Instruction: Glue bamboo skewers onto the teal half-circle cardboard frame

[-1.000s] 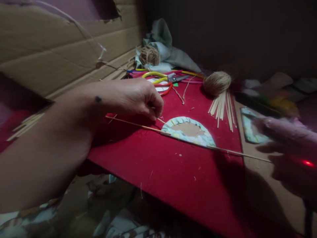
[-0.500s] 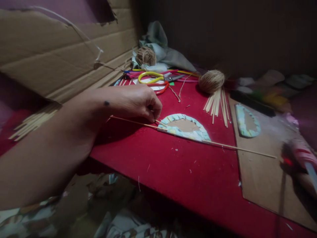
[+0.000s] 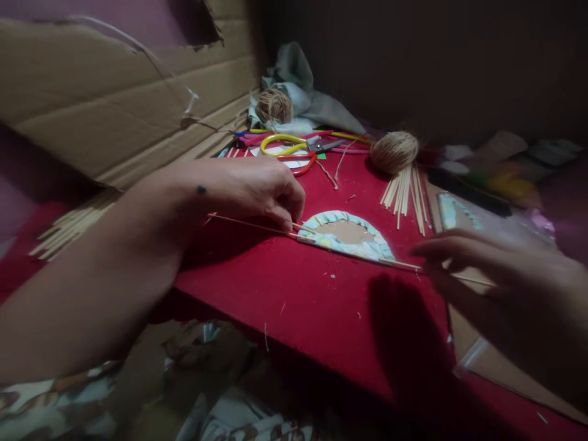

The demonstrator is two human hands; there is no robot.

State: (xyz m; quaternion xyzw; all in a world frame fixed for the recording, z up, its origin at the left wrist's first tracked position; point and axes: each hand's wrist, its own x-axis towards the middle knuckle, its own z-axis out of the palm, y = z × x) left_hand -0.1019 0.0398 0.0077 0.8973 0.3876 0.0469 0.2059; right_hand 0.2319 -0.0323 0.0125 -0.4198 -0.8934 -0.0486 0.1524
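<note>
A half-round cardboard piece [image 3: 346, 231] with a pleated pale blue-green cloth edge lies on the red table. A long thin wooden stick [image 3: 252, 225] runs along its straight side and juts out at both ends. At the piece's left corner, my left hand [image 3: 273, 193] is closed, fingertips pinching a second thin stick [image 3: 303, 228] whose end rests on the cloth. My right hand [image 3: 487, 269], somewhat blurred, hovers over the stick's right part with fingers stretched out and apart. Whether it touches the stick is hard to see.
Scissors [image 3: 298, 150] with yellow and red handles lie behind my left hand. Twine balls [image 3: 394, 151] and a sheaf of sticks [image 3: 407, 196] sit farther back. On the right, a brown board [image 3: 519, 373] carries another cloth-edged piece [image 3: 452, 211]. Cardboard [image 3: 138, 104] stands at left.
My right hand has come in from the right edge, over the stick. The pink tool with a red glow seen there before is no longer visible. My left hand keeps its pinch.
</note>
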